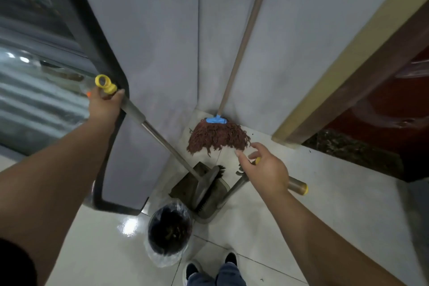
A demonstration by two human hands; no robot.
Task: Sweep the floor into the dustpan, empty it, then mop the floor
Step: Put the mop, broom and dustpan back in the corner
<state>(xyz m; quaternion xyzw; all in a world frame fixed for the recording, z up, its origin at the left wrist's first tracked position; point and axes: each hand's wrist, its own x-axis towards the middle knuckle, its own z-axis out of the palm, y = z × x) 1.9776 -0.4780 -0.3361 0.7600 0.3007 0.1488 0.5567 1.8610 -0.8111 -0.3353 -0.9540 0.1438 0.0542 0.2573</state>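
Shoes [210,267] standing on pale tile floor [290,223], a plastic-lined bin [169,230] just ahead. R hand [264,172] hovering w/ fingers spread over the dustpan handle [297,185], gripping nothing. L hand [105,105] gripping the broom [162,141] near its yellow end, bristles lying in the dustpan [204,189]. Beyond, a reddish mop [218,138] leaning in the wall corner.

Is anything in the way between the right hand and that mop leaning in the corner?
Nothing visible blocks it. The right hand is open just in front of the mop, its fingers near the strands. The dustpan and broom sit lower left, out of that path.
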